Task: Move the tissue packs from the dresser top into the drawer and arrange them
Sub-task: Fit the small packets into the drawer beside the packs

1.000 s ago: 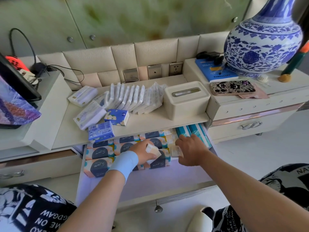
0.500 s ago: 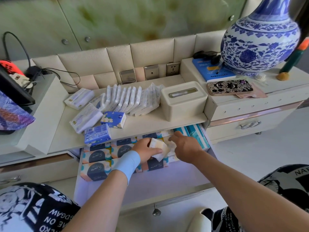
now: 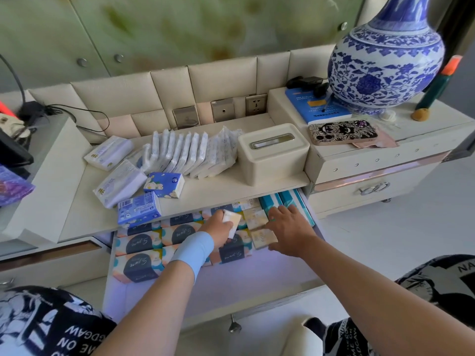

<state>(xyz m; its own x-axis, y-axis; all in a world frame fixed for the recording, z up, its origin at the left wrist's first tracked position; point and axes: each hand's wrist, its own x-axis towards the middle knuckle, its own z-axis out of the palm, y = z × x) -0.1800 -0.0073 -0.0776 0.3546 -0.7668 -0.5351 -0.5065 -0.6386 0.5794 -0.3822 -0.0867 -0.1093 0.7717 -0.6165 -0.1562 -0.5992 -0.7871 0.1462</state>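
Head view. The left hand (image 3: 218,228), with a light blue wristband (image 3: 192,249) at its wrist, reaches into the open white drawer (image 3: 244,278). It grips a small pale cream tissue pack (image 3: 232,221) between thumb and curled fingers. The pack is tilted on edge just above the packs already laid down. It seems to be held that way so it can slide into the narrow place beside the other small cream packs (image 3: 259,219).

The right hand (image 3: 285,227) lies flat with its fingers straight and spread and holds nothing. Its tips are on the teal striped packs (image 3: 282,201) at the drawer's back right, and its palm is over the cream ones. This is probably to steady that row while the new pack goes in. Both forearms stretch forward and down. The left wrist bends inward toward the right hand, and the two hands are near each other but apart.

The drawer's left and middle hold tidy rows of navy-and-peach printed packs (image 3: 140,264), lying flat and touching, and its front part is bare. Much remains on the cream tabletop (image 3: 226,186) above:
- a leaning row of thin white packs (image 3: 185,152)
- two white plastic-wrapped packs (image 3: 119,183)
- two blue printed packs (image 3: 164,185), near a cream lidded tissue box (image 3: 273,152)

I judge the task well short of done.
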